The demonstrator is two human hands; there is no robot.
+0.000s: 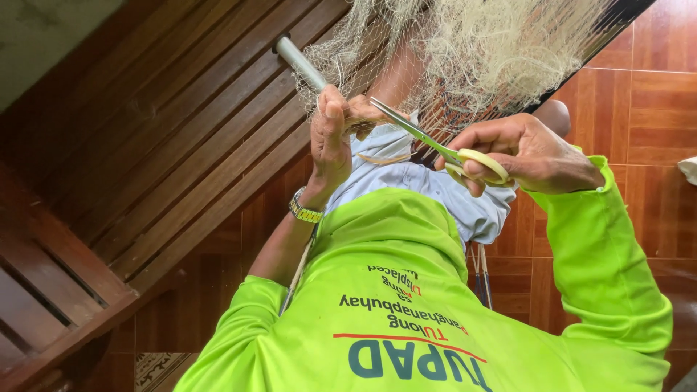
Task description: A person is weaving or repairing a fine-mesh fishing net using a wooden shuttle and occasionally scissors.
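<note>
My left hand pinches strands of a pale fishing net that hangs in a tangled mass at the top of the view. A grey metal rod runs just behind that hand, with net draped on it. My right hand grips yellow-handled scissors, fingers through the loops. The blades point left and their tip reaches the strands at my left fingers. I wear bright green long sleeves and a metal wristwatch on the left wrist.
A dark wooden slatted bench fills the left side. Reddish-brown floor tiles lie to the right. Light blue shorts cover my lap. A white object shows at the right edge.
</note>
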